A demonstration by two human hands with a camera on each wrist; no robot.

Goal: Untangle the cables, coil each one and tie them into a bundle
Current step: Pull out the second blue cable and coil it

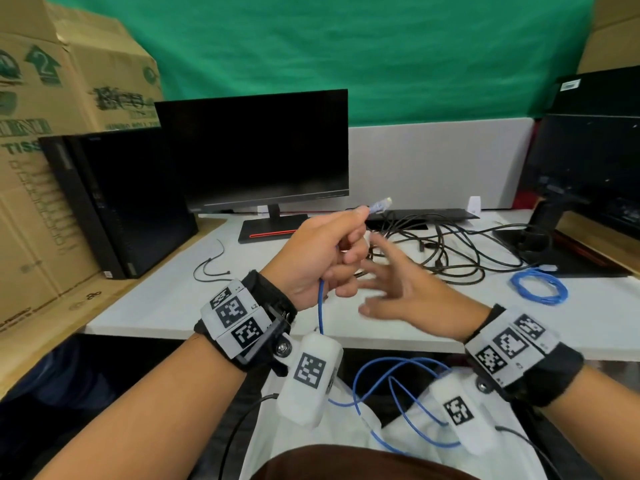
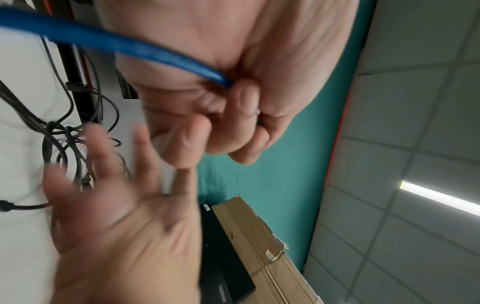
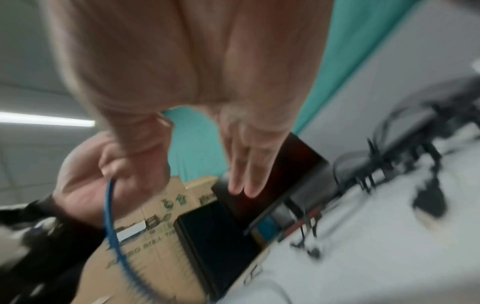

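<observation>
Coiling of the loose blue cable (image 1: pixel 381 382) looks to be the step in hand. The left hand (image 1: pixel 322 251) is clenched round that cable near its end, above the near edge of the table (image 1: pixel 166 299), with the clear plug (image 1: pixel 381 203) sticking out past the thumb. From the fist the cable drops below the table's near edge and loops over the white cloth (image 1: pixel 346 431) on the person's lap. The right hand (image 1: pixel 401 289) hovers just beside the left with fingers spread and grasps nothing; it is blurred in every view.

One blue coil (image 1: pixel 539 285) already lies near the table's right edge, just in front of the second monitor's base (image 1: pixel 526 240). A tangle of black cables (image 1: pixel 446 247) sits towards the far edge, right of the monitor stand (image 1: pixel 273 226), and has not been sorted. Thin black ties (image 1: pixel 211 268) lie towards the left side, in front of the computer tower (image 1: pixel 117 202).

The next move probably calls for the right hand to catch the hanging length and bring it up into the left fist as the first loop.

The cable's other end is hidden below the wrist cameras. How many cables make up the black tangle cannot be told.
</observation>
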